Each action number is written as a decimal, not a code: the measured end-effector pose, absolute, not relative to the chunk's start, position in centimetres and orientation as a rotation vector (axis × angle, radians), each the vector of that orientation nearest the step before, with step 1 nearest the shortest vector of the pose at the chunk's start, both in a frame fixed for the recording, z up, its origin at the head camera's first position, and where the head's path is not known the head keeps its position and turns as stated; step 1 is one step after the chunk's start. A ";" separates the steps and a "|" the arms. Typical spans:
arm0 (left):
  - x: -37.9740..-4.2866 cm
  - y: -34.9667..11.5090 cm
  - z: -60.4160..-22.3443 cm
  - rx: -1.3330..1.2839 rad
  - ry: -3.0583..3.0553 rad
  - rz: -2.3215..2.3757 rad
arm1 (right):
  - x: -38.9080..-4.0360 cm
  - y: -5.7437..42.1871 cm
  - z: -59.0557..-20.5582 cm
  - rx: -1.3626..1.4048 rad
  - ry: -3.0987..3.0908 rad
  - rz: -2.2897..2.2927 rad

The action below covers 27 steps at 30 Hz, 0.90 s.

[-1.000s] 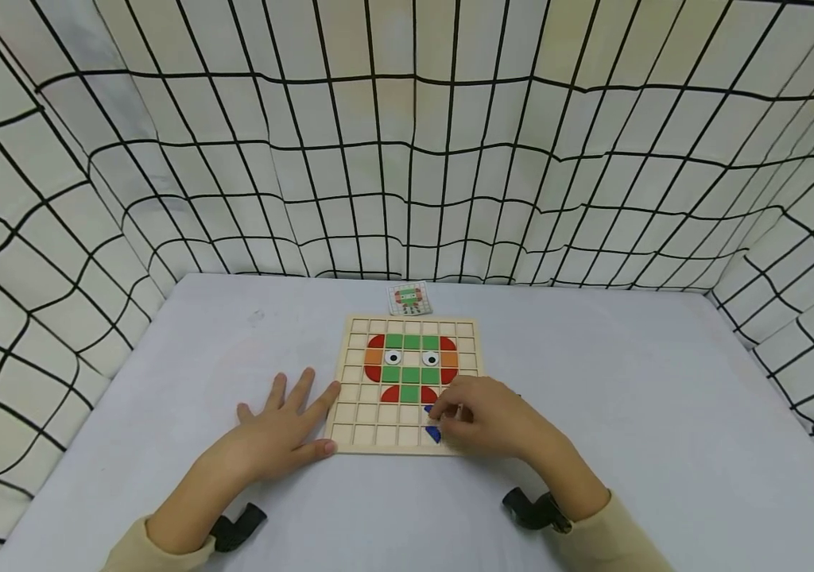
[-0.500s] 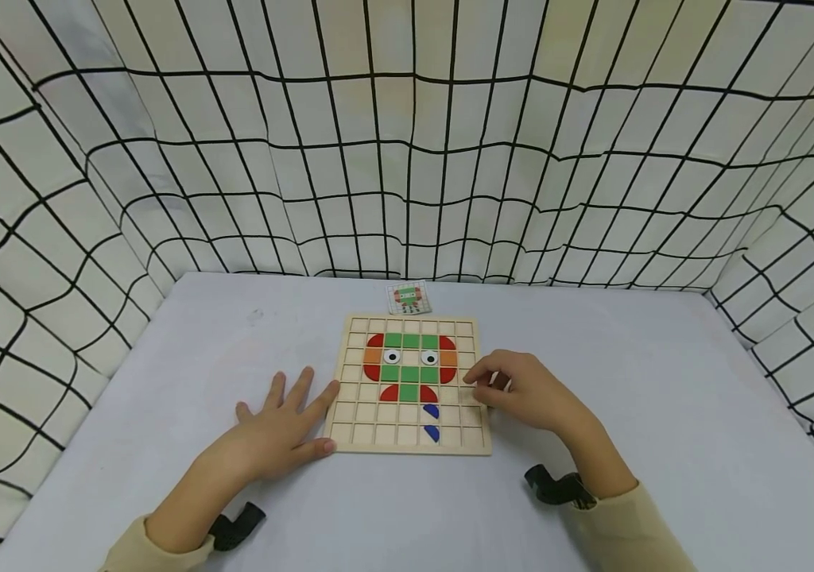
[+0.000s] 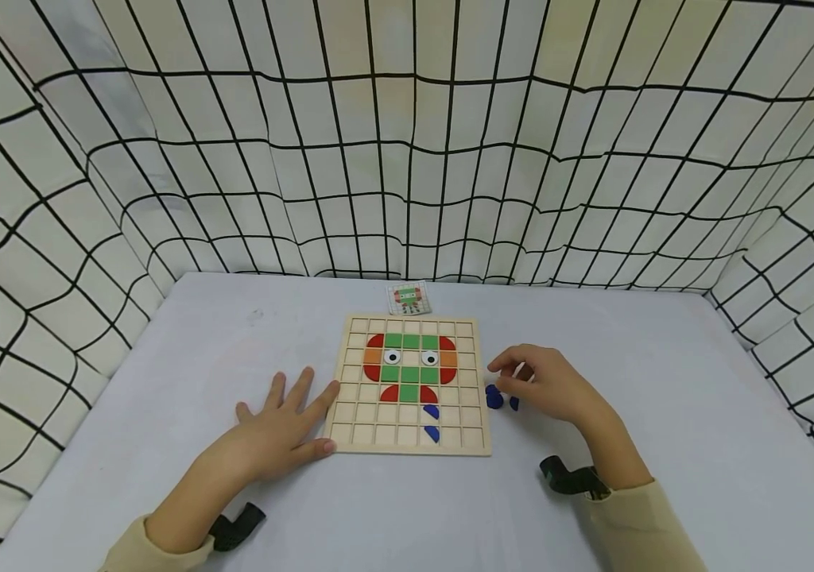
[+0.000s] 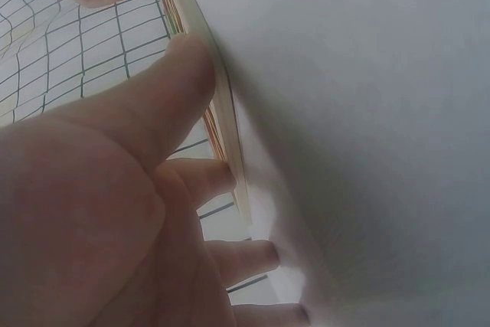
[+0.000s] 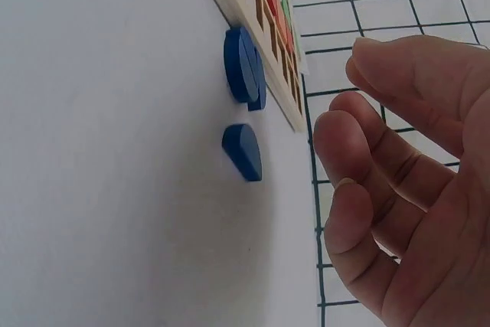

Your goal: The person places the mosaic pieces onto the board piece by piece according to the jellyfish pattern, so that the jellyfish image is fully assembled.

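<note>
A wooden grid board [image 3: 378, 435] lies on the table with a face pattern of red, green and orange pieces [image 3: 409, 374] and two eye pieces [image 3: 430, 358]. Below the pattern, two blue pieces [image 3: 432, 434] sit in cells of one column. My left hand [image 3: 264, 441] rests spread on the cloth, thumb and index fingertip at the board's left edge. Beyond the right edge, my right hand [image 3: 553, 385] hovers with loosely bent fingers and nothing between them. Beneath it are a small cluster of blue pieces [image 5: 242, 67] against the board and a single blue piece [image 5: 243, 152] nearby.
A small picture card [image 3: 409, 299] with a similar face lies behind the board. White cloth covers the table [image 3: 636, 357]. Black netting [image 3: 407, 159] over white walls surrounds the back and sides. Each wrist carries a black camera mount [image 3: 567, 477].
My right hand has left the lower blue piece on the board and moved right, past the edge. The loose blue pieces there now show. My left hand has stayed still.
</note>
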State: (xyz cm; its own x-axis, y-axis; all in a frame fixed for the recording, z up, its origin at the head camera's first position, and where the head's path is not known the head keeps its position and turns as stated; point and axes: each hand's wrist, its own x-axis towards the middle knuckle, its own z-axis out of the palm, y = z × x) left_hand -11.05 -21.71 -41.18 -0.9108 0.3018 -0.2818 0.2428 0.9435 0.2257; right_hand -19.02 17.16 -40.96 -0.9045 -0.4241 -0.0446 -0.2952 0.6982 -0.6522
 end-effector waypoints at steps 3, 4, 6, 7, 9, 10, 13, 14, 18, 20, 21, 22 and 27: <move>-11.1 -21.7 -41.2 0.399 2.783 0.264 | -19.2 17.4 -41.3 -0.573 2.721 -0.989; -11.1 -21.7 -41.2 0.398 2.782 0.264 | -19.3 17.4 -41.5 -0.571 2.718 -0.992; -11.1 -21.7 -41.2 0.397 2.781 0.264 | -19.4 17.4 -41.8 -0.562 2.710 -0.997; -11.1 -21.7 -41.2 0.396 2.781 0.263 | -19.4 17.4 -41.9 -0.561 2.707 -0.994; -11.1 -21.7 -41.2 0.397 2.781 0.263 | -19.5 17.3 -42.2 -0.558 2.706 -0.976; -11.1 -21.7 -41.2 0.399 2.782 0.263 | -19.5 17.2 -42.3 -0.561 2.712 -0.955; -11.0 -21.7 -41.2 0.404 2.785 0.264 | -19.4 17.1 -42.6 -0.563 2.741 -0.865; -11.0 -21.6 -41.1 0.406 2.786 0.264 | -19.4 17.0 -42.6 -0.559 2.745 -0.841; -11.0 -21.6 -41.1 0.410 2.790 0.263 | -19.2 16.6 -42.5 -0.535 2.748 -0.789; -11.0 -21.6 -41.0 0.410 2.791 0.262 | -19.2 16.4 -42.4 -0.522 2.746 -0.784; -11.0 -21.6 -41.0 0.410 2.791 0.262 | -19.2 16.4 -42.4 -0.519 2.747 -0.781; -11.0 -21.6 -41.0 0.409 2.791 0.263 | -19.2 16.3 -42.4 -0.519 2.747 -0.780; -11.0 -21.6 -40.9 0.401 2.787 0.266 | -19.1 16.3 -42.4 -0.545 2.723 -0.787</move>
State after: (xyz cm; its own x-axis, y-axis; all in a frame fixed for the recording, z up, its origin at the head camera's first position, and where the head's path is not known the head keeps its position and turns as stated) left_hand -10.96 -21.60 -40.95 -0.9120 0.3019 -0.2777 0.2439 0.9434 0.2247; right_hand -19.12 16.34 -42.37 -0.8974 -0.4194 -0.1368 -0.2817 0.7835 -0.5539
